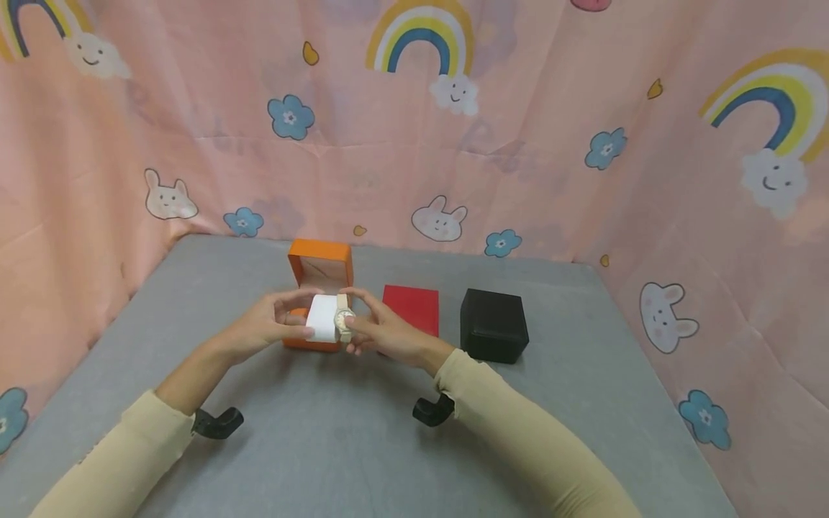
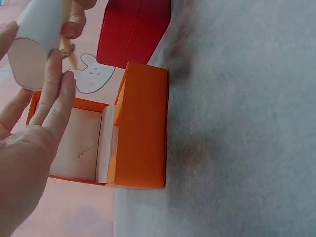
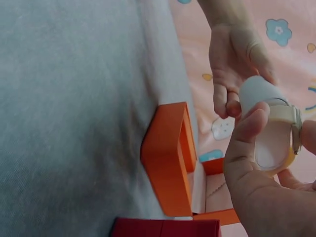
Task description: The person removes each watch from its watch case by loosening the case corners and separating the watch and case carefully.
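Held in front of the open orange watch box (image 1: 319, 248) is a white watch pillow (image 1: 322, 318). My left hand (image 1: 281, 320) grips the pillow's left end between thumb and fingers. A watch with a cream strap (image 3: 282, 114) and a round dial (image 1: 343, 318) sits around the pillow's right end. My right hand (image 1: 395, 334) pinches the watch there, its thumb by the dial. In the left wrist view, the pillow's pale flat end (image 2: 28, 64) faces the camera, and part of the watch is hidden behind the pillow and right-hand fingers.
A red box (image 1: 414, 306) stands right of the orange one, partly behind my right hand. Farther right is a closed black box (image 1: 494, 325). Everything rests on a grey cloth-covered table (image 1: 337, 446); a pink patterned curtain (image 1: 363, 158) hangs behind and at the sides.
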Action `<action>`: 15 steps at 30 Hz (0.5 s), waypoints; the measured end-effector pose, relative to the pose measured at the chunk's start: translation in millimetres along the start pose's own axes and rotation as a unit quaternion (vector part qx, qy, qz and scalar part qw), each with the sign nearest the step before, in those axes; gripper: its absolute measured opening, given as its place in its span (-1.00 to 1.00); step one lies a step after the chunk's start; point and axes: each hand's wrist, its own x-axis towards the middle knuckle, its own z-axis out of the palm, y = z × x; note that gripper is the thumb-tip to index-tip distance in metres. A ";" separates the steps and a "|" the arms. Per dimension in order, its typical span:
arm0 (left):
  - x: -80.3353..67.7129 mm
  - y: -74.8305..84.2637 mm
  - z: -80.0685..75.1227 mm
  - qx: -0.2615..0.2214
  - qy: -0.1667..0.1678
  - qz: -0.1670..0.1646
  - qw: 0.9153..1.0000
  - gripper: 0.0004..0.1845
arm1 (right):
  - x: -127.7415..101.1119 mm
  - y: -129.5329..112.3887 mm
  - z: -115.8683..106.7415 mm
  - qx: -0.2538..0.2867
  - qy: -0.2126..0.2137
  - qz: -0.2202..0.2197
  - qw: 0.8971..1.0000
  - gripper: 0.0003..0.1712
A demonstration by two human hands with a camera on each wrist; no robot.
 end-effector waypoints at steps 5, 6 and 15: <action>-0.8 -1.4 0.3 0.013 0.003 -0.009 1.000 -0.23 | -1.1 1.6 -0.8 -0.002 0.004 0.001 1.000 -0.34; -0.9 -1.4 0.4 0.013 0.003 -0.008 1.000 -0.22 | -1.2 1.7 -0.9 -0.003 0.007 -0.001 1.000 -0.33; 1.3 -0.6 -0.1 0.007 0.005 0.002 1.000 -0.22 | -2.3 -0.7 0.1 0.004 0.042 -0.001 0.999 -0.29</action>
